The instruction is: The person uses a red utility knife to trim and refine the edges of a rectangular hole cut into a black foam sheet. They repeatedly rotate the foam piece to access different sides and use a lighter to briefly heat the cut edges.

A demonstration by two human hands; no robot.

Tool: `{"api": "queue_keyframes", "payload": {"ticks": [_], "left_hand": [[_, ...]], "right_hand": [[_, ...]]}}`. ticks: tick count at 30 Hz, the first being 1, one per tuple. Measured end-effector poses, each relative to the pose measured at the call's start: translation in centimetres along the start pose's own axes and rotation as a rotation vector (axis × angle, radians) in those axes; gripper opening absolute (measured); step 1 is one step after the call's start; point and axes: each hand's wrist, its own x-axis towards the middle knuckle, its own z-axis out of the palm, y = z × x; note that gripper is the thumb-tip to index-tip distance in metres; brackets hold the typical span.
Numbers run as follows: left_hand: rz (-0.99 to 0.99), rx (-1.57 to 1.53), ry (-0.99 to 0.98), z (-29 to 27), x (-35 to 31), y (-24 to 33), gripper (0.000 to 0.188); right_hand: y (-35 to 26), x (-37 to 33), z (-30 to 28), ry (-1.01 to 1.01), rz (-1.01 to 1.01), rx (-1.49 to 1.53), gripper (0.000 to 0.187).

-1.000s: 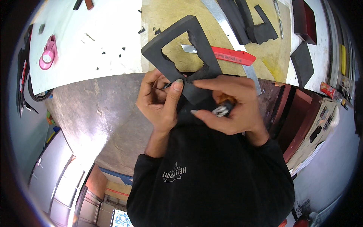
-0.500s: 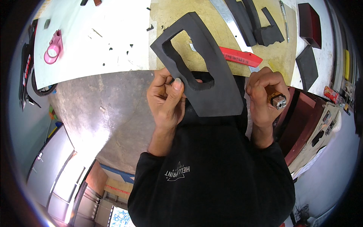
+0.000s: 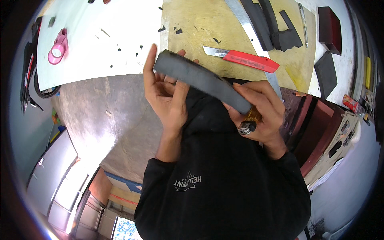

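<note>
A thick dark-grey foam piece (image 3: 202, 80) is held edge-on above my lap, slanting down to the right; its cut-out is turned from sight. My left hand (image 3: 168, 102) supports the upper left end, thumb in front, some fingers behind and one stretched upward. At the lower right end, my right hand (image 3: 266, 106) pinches the foam between thumb and fingers. An amber lighter (image 3: 252, 116) with a metal top is also tucked in that hand, pointing down toward me. Beyond the foam, a red utility knife (image 3: 250, 61) lies on the table with its blade out.
A metal ruler (image 3: 239, 15) and dark foam offcuts (image 3: 256, 24) lie on the yellowish board (image 3: 188, 18). Further right are a silver pen (image 3: 303, 24), a dark red block (image 3: 330, 30) and a flat black piece (image 3: 326, 76). A pink tape dispenser (image 3: 59, 48) sits at left.
The foam piece has turned from face-on to edge-on and come lower, uncovering the knife's blade. My right hand has moved left onto the foam, still with the lighter.
</note>
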Motion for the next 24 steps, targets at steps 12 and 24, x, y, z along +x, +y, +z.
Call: {"api": "queue_keyframes", "payload": {"ticks": [12,24], "left_hand": [[0.106,0.021,0.128,-0.1,0.5,-0.1,0.046],[-0.058,-0.068,0.005,1.1,-0.6,0.0,0.066]], "right_hand": [[1.0,-1.5,0.8,0.028,-0.244,-0.099,0.032],[0.8,-2.3,1.3,0.091,-0.158,0.027,0.032]]}}
